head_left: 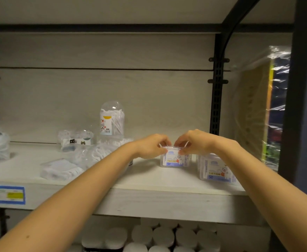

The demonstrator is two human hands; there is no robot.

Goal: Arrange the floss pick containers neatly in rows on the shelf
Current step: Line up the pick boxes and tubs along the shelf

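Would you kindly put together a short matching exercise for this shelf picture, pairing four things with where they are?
Things:
1. middle clear box
2. tall domed container
3. blue price tag
4. round white lids

Places:
A. front edge of the shelf, far left
B. below the shelf
C. pinched at its top by the left hand and right hand
D. upright near the back wall

Pairs: 1-C, 2-D, 3-A, 4-B

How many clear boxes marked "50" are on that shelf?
2. One box mid-shelf, its top held by left hand and right hand; another box to its right, nearer the front edge. More may hide behind it.
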